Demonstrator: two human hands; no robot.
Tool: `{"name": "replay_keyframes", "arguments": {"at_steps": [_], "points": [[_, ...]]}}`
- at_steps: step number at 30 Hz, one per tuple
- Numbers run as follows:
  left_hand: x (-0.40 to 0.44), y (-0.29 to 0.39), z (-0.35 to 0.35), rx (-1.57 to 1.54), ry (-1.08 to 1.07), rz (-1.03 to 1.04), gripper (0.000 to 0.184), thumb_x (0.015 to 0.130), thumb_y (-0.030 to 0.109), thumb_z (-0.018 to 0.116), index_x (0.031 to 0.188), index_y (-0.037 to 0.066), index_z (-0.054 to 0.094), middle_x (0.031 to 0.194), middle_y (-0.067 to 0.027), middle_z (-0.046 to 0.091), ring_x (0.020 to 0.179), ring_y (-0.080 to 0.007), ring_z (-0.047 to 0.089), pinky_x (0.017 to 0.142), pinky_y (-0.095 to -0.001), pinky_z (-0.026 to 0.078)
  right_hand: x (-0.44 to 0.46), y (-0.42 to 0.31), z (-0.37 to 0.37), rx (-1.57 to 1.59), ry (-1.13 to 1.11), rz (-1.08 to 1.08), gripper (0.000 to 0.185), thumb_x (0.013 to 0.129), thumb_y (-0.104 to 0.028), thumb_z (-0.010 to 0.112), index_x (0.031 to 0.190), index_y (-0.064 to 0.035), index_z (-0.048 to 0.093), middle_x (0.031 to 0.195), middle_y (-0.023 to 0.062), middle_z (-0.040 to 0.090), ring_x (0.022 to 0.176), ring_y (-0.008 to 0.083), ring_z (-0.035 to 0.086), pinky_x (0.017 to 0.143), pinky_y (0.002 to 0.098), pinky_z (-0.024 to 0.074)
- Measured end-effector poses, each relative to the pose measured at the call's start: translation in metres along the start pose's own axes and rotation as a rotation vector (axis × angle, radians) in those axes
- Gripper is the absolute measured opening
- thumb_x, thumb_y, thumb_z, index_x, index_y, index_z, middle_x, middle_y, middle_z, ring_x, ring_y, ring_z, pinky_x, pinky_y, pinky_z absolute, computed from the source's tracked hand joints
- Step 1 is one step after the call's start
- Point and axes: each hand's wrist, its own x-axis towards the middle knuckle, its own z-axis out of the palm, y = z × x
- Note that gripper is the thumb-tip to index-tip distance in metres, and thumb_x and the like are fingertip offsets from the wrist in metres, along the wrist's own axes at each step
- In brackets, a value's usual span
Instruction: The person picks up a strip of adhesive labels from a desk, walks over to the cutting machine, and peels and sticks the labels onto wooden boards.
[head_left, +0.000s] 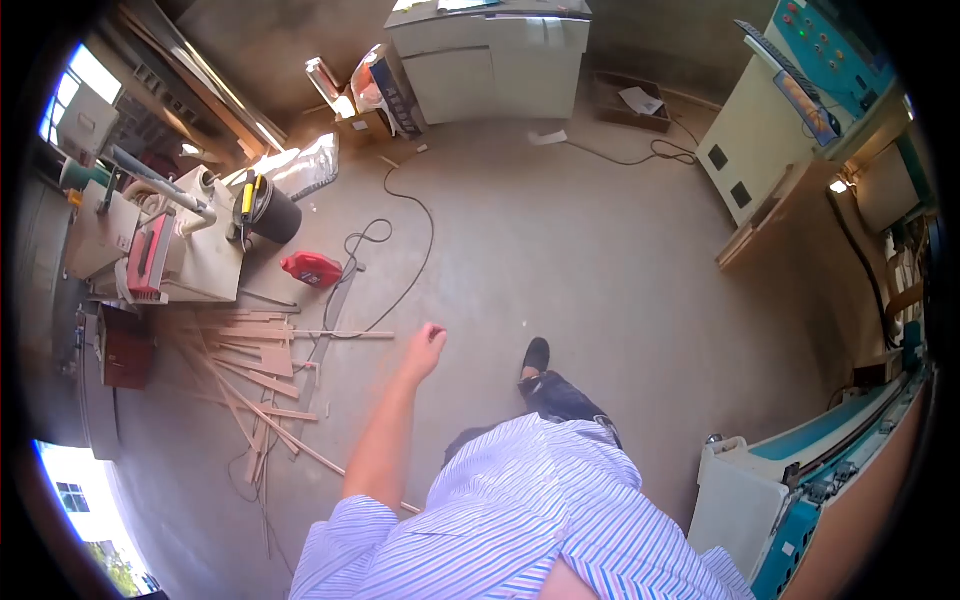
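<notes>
My left hand swings out ahead of me over the grey floor, its fingers curled in and nothing visible in them. The nearest things to it are the wooden strips lying scattered on the floor to its left, with the end of one long strip just beside the hand. Of my right hand nothing shows in the frame. One dark shoe is stepping forward below my striped shirt.
A red plastic jug and a black bucket stand at left by a machine. Black cable snakes over the floor. A white cabinet is ahead; a control console and a teal-white machine are at right.
</notes>
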Motion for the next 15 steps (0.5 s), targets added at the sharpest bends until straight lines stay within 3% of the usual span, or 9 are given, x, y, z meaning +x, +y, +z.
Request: {"name": "replay_keyframes", "arguments": {"at_steps": [2,3,4,6,7,9,12,14,15], "points": [[0.013,-0.033,0.009,0.286,-0.124,-0.087,0.035,0.093,0.029,0.056,0.106,-0.002,0.063,0.092,-0.0115,0.068,0.083,-0.0194,0.063,0.077,-0.0349,0.051,0.048,-0.105,-0.060,0.013,-0.011,-0.084,0.032,0.087,-0.023,0.062,0.106,0.0016,0.068,0.088,0.0110,0.069,0.079,0.0212,0.064,0.073,0.0349,0.0508],[0.018,-0.070,0.012,0.220,-0.248,-0.286,0.037,0.090,0.032,0.059,0.105,-0.001,0.065,0.094,-0.0128,0.068,0.083,-0.0219,0.064,0.077,-0.0376,0.051,0.046,-0.196,-0.119,0.281,-0.097,0.063,0.036,0.087,-0.023,0.062,0.115,0.0001,0.063,0.090,0.0094,0.068,0.075,0.0191,0.063,0.068,0.0333,0.0514],[0.021,-0.081,0.005,0.219,-0.390,-0.541,0.042,0.089,0.032,0.058,0.111,-0.003,0.064,0.106,-0.0197,0.069,0.103,-0.0279,0.065,0.087,-0.0407,0.050,0.081,-0.237,-0.152,0.450,-0.075,0.134,0.034,0.089,-0.020,0.060,0.116,-0.0016,0.058,0.090,0.0076,0.065,0.071,0.0147,0.061,0.064,0.0290,0.0504],[0.023,-0.066,-0.018,0.216,-0.462,-0.801,0.043,0.090,0.034,0.057,0.114,-0.002,0.063,0.102,-0.0173,0.069,0.088,-0.0209,0.067,0.071,-0.0398,0.052,0.116,-0.350,-0.236,0.657,0.064,-0.026,0.026,0.092,-0.017,0.057,0.114,-0.0011,0.057,0.086,0.0049,0.063,0.069,0.0102,0.057,0.057,0.0239,0.0446],[0.029,-0.102,-0.027,0.286,-0.548,-0.712,0.041,0.091,0.032,0.057,0.115,0.000,0.062,0.105,-0.0158,0.068,0.084,-0.0212,0.067,0.067,-0.0379,0.052,0.135,-0.396,-0.275,0.668,0.099,-0.094,0.024,0.094,-0.016,0.054,0.114,-0.0016,0.057,0.087,0.0053,0.063,0.070,0.0104,0.058,0.060,0.0243,0.0464],[0.067,-0.073,-0.044,0.163,-0.400,-1.009,0.039,0.090,0.029,0.059,0.120,0.003,0.060,0.108,-0.0143,0.068,0.086,-0.0227,0.067,0.068,-0.0386,0.052,0.180,-0.468,-0.332,0.692,0.181,-0.194,0.022,0.096,-0.015,0.052,0.113,-0.0024,0.057,0.088,0.0054,0.062,0.071,0.0106,0.058,0.063,0.0242,0.0478],[0.163,-0.081,-0.055,0.139,-0.316,-1.075,0.039,0.089,0.027,0.060,0.121,0.003,0.060,0.108,-0.0149,0.068,0.088,-0.0245,0.067,0.071,-0.0402,0.053,0.255,-0.525,-0.373,0.723,0.283,-0.212,0.021,0.097,-0.015,0.052,0.112,-0.0029,0.057,0.087,0.0048,0.062,0.071,0.0104,0.057,0.063,0.0234,0.0469],[0.260,-0.143,-0.045,0.295,-0.396,-0.781,0.040,0.089,0.027,0.060,0.119,0.001,0.060,0.106,-0.0170,0.067,0.087,-0.0262,0.068,0.071,-0.0418,0.054,0.307,-0.546,-0.381,0.742,0.309,-0.151,0.020,0.096,-0.015,0.052,0.111,-0.0029,0.057,0.086,0.0044,0.061,0.070,0.0103,0.057,0.062,0.0236,0.0465],[0.313,-0.112,-0.038,0.214,-0.276,-0.821,0.032,0.088,0.024,0.057,0.110,0.001,0.060,0.095,-0.0138,0.067,0.077,-0.0219,0.065,0.064,-0.0367,0.050,0.334,-0.542,-0.373,0.737,0.278,-0.084,0.020,0.095,-0.016,0.053,0.110,-0.0033,0.057,0.085,0.0035,0.061,0.069,0.0100,0.056,0.060,0.0247,0.0456]]}}
